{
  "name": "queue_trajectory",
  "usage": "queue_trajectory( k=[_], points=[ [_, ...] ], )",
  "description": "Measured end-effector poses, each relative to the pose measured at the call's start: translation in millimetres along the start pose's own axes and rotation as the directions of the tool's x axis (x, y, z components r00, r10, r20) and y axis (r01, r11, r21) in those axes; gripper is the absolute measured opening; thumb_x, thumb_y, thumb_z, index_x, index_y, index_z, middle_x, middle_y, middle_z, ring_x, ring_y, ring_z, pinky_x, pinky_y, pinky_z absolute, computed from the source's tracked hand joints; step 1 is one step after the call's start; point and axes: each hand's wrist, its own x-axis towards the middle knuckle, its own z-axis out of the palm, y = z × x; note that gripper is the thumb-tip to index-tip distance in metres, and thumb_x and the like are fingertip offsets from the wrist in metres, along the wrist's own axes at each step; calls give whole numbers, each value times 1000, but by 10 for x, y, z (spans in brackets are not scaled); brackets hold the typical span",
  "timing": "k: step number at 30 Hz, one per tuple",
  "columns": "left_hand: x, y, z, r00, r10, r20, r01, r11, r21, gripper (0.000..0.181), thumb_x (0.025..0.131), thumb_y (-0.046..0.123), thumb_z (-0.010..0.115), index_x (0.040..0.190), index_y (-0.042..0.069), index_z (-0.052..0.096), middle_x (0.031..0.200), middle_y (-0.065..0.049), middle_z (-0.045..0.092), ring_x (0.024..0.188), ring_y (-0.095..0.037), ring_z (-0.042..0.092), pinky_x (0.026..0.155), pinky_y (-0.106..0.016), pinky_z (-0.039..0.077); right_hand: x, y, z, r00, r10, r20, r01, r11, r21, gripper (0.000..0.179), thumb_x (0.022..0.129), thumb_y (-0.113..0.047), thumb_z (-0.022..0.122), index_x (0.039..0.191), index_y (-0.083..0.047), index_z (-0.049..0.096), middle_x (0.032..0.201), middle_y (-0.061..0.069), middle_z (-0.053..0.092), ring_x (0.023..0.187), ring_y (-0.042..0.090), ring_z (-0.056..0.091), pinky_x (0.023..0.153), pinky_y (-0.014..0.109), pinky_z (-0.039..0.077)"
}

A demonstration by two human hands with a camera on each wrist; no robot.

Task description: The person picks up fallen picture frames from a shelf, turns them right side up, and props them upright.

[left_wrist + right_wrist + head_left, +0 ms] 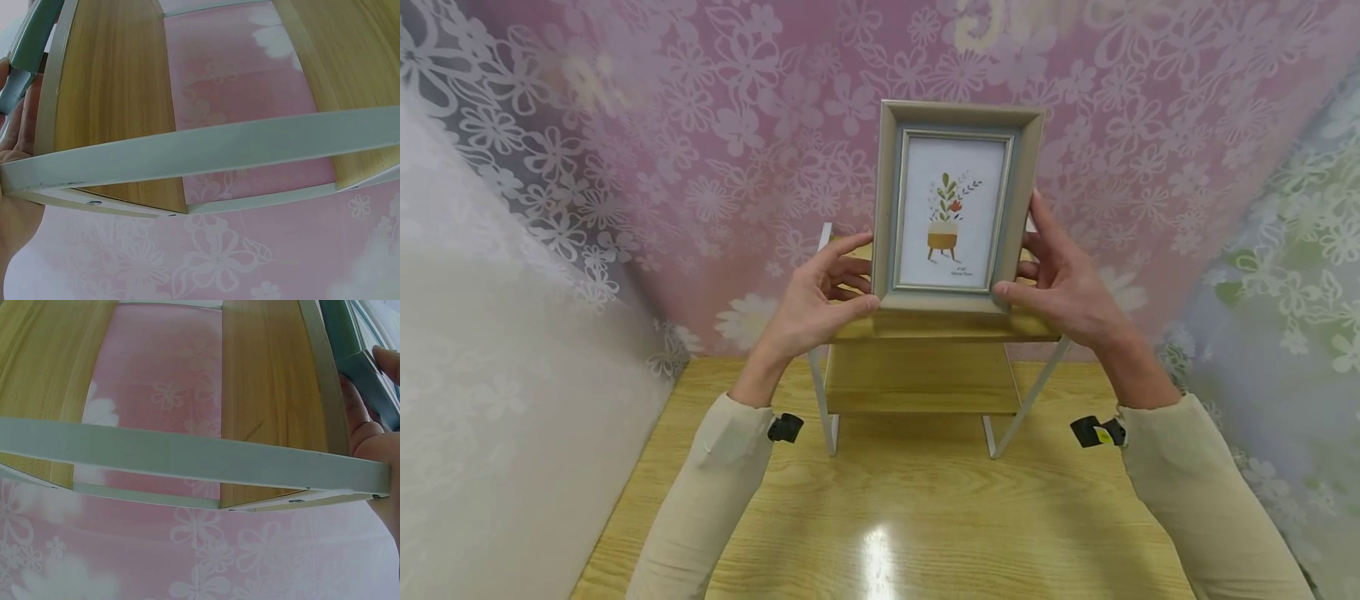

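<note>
A picture frame with a beige border and a plant print stands upright over the top board of a small wooden shelf. My left hand grips its lower left edge, thumb on the front corner. On the other side, my right hand holds the lower right edge, thumb on the front and fingers behind. In the left wrist view the frame's corner shows at the upper left beside the shelf's top board. The right wrist view has the frame's edge between thumb and fingers.
White metal legs carry the shelf, which has a lower board too. It stands on a wood-grain surface. Flower-patterned pink cloth hangs behind, with pale panels at left and right.
</note>
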Motion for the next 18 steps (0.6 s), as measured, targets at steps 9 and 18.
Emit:
queue_trajectory(
  k=[9, 18],
  points=[
    [8, 30, 0, 999, -33, 15, 33, 999, 0, 74, 84, -7, 73, 150, 9, 42, 119, -17, 62, 97, -23, 65, 85, -38, 57, 0, -11, -8, 1000, 24, 13, -23, 999, -27, 106, 83, 23, 60, 161, -30, 12, 159, 17, 28, 115, 21, 64, 88, 28, 55],
    [16, 46, 1, 996, -82, 33, 80, 995, 62, 80, 84, -6, 73, 152, 14, 35, 124, -15, 57, 98, -26, 64, 85, -38, 57, -7, -5, 1, 998, 56, 10, -55, 996, -67, 106, 84, 21, 60, 160, -32, 10, 158, 22, 29, 115, 17, 63, 89, 25, 54]
  ],
)
